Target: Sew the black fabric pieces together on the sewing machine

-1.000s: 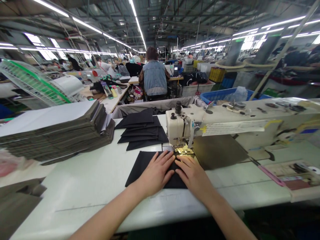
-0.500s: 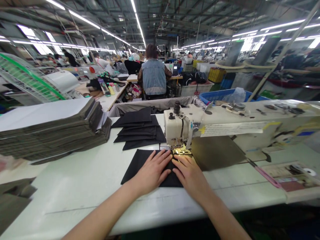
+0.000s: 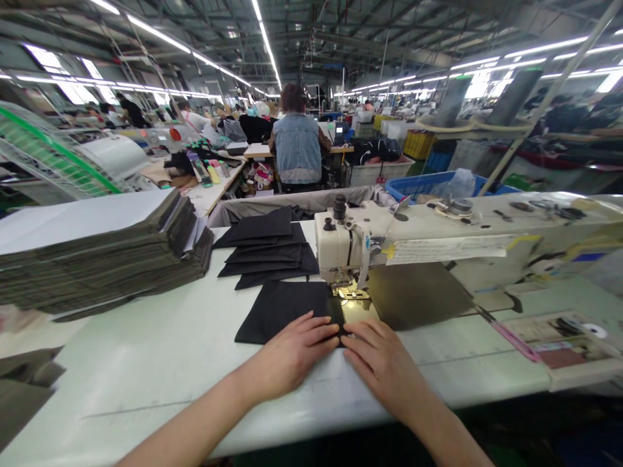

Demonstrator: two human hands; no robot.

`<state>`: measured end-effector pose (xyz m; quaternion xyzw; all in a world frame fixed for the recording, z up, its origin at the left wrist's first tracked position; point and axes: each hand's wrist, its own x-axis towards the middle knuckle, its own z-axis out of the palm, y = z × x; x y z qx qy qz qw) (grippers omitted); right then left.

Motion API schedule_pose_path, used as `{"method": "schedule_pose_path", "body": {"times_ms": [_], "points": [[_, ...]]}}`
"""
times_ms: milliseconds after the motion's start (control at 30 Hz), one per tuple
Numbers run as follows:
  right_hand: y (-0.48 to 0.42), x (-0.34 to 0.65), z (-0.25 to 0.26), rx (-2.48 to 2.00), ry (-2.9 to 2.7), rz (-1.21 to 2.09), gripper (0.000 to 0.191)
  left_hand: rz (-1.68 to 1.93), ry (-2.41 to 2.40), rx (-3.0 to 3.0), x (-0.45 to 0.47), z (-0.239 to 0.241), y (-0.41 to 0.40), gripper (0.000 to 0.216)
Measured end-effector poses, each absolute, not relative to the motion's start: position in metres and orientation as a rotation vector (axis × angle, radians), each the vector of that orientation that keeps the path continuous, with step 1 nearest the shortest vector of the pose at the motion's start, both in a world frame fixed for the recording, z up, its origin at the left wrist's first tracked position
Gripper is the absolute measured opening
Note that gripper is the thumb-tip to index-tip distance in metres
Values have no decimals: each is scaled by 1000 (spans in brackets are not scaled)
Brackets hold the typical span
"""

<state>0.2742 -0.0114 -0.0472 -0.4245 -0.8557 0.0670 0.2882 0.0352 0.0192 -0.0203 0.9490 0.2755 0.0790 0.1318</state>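
Head view: both hands at a black fabric piece [image 3: 282, 314], right by the sewing machine [image 3: 338, 250]
Piece lies flat on the white table [image 3: 185, 357], right edge just beside the brass-coloured foot [image 3: 354, 295]; left hand [image 3: 287, 357] over its near edge, fingers loosely open, resting on it, not gripping; right hand [image 3: 387, 366] fingers slightly parted, tips at near right corner, can't tell if pinching; overlapping black pieces [image 3: 265, 227] behind, grey-brown stack [image 3: 97, 259] left
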Motion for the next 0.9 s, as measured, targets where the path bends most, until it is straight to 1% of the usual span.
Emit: {"method": "schedule_pose_path", "body": {"times_ms": [267, 467, 633, 733, 900], "points": [[30, 261, -43, -1281, -2252, 145, 10, 369, 790, 2792, 31, -25, 66, 42], [43, 256, -42, -1393, -2259, 85, 15, 419, 815, 2734, 29, -28, 94, 40], [34, 260, -49, -1323, -2192, 104, 14, 397, 843, 2729, 27, -27, 108, 42], [19, 266, -54, -1262, -2103, 55, 13, 376, 869, 2732, 25, -27, 108, 43], [-6, 272, -62, -1332, -1919, -28, 16, 354, 1017, 2720, 29, -27, 102, 44]]}}
